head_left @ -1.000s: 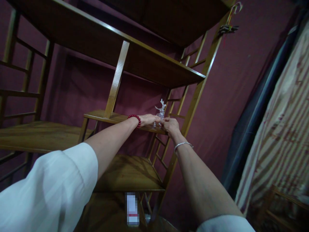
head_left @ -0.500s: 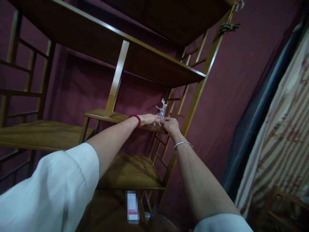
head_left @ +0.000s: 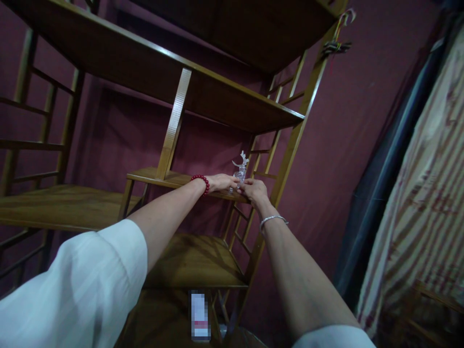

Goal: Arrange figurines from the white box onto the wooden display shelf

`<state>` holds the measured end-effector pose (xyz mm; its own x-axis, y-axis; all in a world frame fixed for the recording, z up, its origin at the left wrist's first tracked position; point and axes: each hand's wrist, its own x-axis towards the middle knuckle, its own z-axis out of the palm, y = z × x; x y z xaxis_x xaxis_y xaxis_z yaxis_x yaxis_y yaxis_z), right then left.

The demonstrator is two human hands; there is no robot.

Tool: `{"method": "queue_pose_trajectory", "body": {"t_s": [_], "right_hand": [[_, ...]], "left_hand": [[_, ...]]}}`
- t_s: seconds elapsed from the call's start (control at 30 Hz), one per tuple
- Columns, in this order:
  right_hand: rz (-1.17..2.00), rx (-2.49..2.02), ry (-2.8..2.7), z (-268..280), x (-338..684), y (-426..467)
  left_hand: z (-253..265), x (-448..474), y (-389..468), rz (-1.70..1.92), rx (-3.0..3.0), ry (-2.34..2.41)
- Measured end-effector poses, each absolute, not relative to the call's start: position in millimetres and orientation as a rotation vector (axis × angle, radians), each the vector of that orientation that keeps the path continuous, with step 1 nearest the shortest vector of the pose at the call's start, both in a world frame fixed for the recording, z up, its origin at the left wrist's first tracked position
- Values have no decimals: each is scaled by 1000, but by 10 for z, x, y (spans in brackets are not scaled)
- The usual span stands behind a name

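A clear, glassy deer figurine (head_left: 241, 170) with pale antlers stands upright at the right end of the middle wooden shelf (head_left: 177, 178). My left hand (head_left: 224, 182), with a red bead bracelet at the wrist, reaches to its left side, fingers closed on its lower part. From the right, my right hand (head_left: 254, 189) closes its fingers at the figurine's base, a silver bangle on that wrist. The fingers hide part of the figurine's lower body.
The wooden shelf unit has an upright divider (head_left: 174, 123) left of my hands and a long board (head_left: 174, 57) above. Lattice side bars (head_left: 271, 150) rise beside the figurine. A lower shelf (head_left: 195, 258), a blurred white box (head_left: 199, 314) and a striped curtain (head_left: 420, 193) are also around.
The camera view has shifted slightly. Both hands stay at the figurine, which keeps nearly the same place on the shelf.
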<state>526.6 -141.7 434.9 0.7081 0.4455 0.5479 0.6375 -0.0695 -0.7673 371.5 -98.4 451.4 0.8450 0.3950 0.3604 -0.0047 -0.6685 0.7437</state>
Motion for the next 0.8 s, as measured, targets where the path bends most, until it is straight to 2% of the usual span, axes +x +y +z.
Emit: {"method": "queue_pose_trajectory", "body": {"t_s": [0.6, 0.8], "right_hand": [[-145, -1677, -875, 4351, 5204, -1455], [-231, -1734, -885, 4350, 5256, -1437]], "left_hand": [[4510, 3744, -961, 628, 2273, 246], [4510, 3731, -979, 611, 2241, 186]]}}
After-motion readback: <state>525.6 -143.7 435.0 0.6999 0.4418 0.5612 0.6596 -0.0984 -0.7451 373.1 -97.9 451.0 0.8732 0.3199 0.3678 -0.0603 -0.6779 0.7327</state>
